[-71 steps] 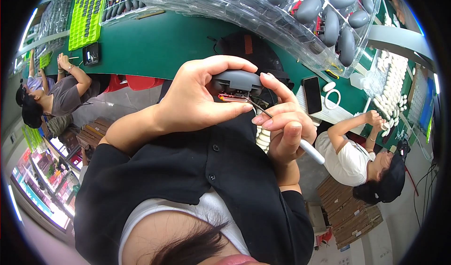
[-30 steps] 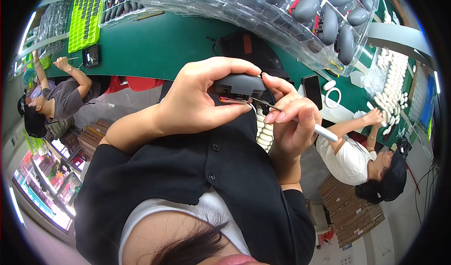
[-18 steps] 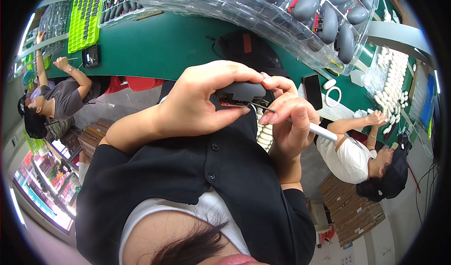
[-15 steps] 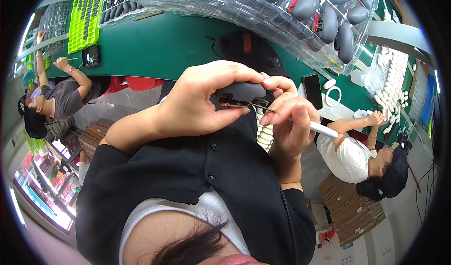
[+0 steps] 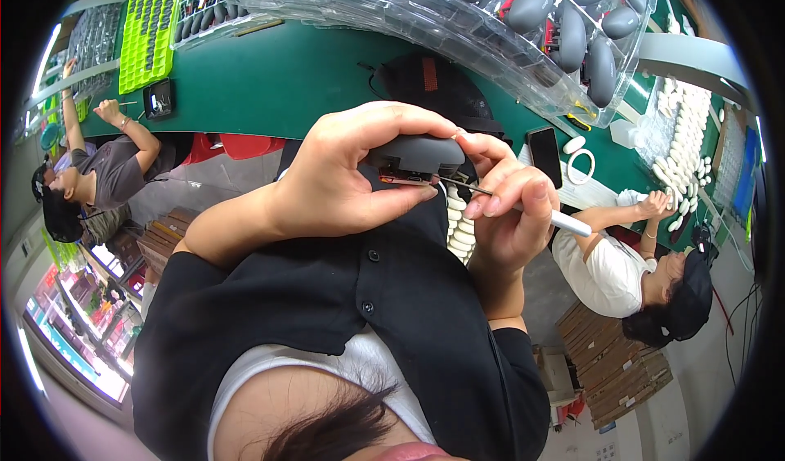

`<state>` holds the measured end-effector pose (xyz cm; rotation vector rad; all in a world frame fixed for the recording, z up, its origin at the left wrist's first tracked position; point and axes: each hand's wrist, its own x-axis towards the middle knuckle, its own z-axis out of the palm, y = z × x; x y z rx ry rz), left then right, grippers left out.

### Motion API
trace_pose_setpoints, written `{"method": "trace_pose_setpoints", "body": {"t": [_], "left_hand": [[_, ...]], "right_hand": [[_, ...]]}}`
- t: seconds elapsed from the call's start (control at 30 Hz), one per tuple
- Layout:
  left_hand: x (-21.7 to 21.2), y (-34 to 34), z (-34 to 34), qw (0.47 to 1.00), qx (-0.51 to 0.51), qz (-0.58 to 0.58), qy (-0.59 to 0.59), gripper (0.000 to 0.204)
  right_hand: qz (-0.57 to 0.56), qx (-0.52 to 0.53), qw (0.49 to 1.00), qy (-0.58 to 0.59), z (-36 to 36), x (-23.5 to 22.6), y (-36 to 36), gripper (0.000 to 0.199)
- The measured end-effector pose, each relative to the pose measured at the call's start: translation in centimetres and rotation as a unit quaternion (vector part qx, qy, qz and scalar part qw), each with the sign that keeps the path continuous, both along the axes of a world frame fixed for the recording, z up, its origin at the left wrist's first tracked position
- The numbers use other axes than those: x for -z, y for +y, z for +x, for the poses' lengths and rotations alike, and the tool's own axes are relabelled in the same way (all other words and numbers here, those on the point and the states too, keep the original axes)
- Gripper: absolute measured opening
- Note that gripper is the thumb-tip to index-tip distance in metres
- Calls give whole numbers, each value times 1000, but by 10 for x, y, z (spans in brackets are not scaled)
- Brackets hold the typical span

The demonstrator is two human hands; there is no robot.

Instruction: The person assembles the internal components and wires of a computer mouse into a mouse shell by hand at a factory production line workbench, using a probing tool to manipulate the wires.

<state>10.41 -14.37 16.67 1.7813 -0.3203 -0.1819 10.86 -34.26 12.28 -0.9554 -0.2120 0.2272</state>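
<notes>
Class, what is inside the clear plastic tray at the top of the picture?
Rounded grey parts and a few red pieces show in the clear tray; whatever lies beneath them is covered.

No words, numbers or signs can be read. To the lower right of the right grip [image 5: 515, 215], stacked brown cartons [image 5: 609, 363] bear pale patches [image 5: 626, 401] too small to make out; far lower left of the left grip [image 5: 347, 170], coloured panels [image 5: 64, 342] are blurred
</notes>
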Motion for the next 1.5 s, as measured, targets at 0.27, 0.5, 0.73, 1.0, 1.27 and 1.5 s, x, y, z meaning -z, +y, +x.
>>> {"method": "trace_pose_setpoints", "body": {"t": [0.27, 0.5, 0.73, 1.0, 1.27, 1.5], "left_hand": [[0, 0, -2, 1000, -9, 15, 14, 48], [0, 0, 0, 1000, -3, 28, -6, 48], [1, -1, 0, 999, -5, 32, -15, 47], [0, -1, 3, 1000, -2, 21, -19, 48], [2, -1, -1, 1000, -8, -3, -2, 52], [6, -5, 0, 998, -44, -25, -23, 46]], "right_hand": [[25, -7, 1000, -13, 0, 1, 0, 47], [-53, -13, 997, -61, 2, 1, 0, 47], [-85, -30, 993, -77, 5, -3, -1, 47], [3, -28, 999, -34, 3, 3, -2, 47], [6, 17, 1000, -12, 1, 2, 1, 49], [-7, 10, 1000, -18, 1, 4, 2, 49]]}}
